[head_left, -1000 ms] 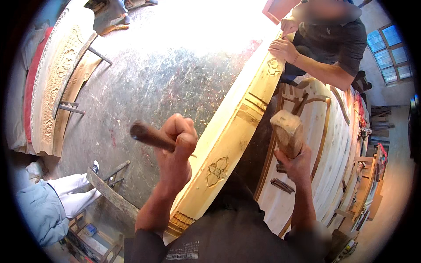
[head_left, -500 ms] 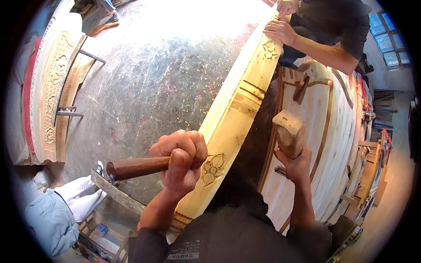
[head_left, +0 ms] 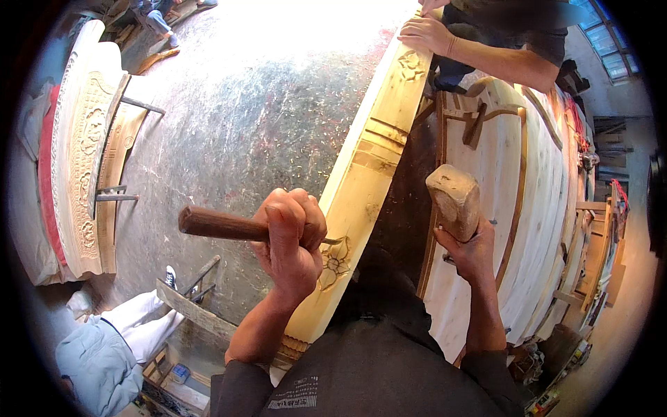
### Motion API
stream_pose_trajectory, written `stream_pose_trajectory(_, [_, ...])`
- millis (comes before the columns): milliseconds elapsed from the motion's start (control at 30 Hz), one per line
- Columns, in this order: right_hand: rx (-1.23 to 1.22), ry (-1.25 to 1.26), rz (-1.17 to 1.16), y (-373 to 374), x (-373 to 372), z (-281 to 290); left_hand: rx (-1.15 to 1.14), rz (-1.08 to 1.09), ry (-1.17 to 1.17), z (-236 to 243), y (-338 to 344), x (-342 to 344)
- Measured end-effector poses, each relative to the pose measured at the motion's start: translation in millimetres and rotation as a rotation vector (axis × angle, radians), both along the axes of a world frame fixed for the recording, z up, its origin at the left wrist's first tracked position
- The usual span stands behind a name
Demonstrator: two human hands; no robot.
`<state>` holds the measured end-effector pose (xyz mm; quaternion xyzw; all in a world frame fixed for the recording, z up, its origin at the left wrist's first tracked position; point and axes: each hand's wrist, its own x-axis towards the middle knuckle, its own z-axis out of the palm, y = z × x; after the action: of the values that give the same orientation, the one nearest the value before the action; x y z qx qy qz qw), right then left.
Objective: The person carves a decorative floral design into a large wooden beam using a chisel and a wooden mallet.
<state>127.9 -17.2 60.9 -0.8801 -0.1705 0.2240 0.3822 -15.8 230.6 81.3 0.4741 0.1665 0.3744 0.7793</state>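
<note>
My left hand (head_left: 290, 240) is closed around a chisel with a dark brown wooden handle (head_left: 219, 224). Its metal tip rests against a carved flower (head_left: 335, 263) on the edge of a long curved pale wooden panel (head_left: 372, 167). My right hand (head_left: 472, 251) grips a blocky pale wooden mallet (head_left: 453, 200), held upright to the right of the panel, apart from the chisel. More carving shows further up the panel (head_left: 411, 66).
Another person's hand (head_left: 425, 33) rests on the far end of the panel. A carved wooden arch (head_left: 87, 149) leans at the left on the grey floor (head_left: 229, 125). A seated person in light blue (head_left: 104, 347) is at the lower left. Stacked curved boards (head_left: 549, 208) lie at the right.
My left hand has swung the chisel down and round, from handle raised to lying level with its tip on the carved flower. The mallet has stayed raised at the right.
</note>
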Motion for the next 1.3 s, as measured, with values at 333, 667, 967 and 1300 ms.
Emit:
stream_pose_trajectory(333, [0.032, -0.016, -0.005, -6, -1, -2, -0.048, 0.026, -0.006, -2, -3, 6])
stream_pose_trajectory(667, [0.062, 0.002, 0.027, -3, 0, -1, 0.123, -0.177, 0.073, -2, 1, 15])
stream_pose_trajectory(967, [0.087, 0.005, 0.022, 0, -2, 3, 0.204, -0.287, 0.300, 5, 1, 25])
stream_pose_trajectory(1300, [0.073, -0.011, 0.035, -5, -3, 6, 0.081, -0.230, 0.174, 8, -4, 19])
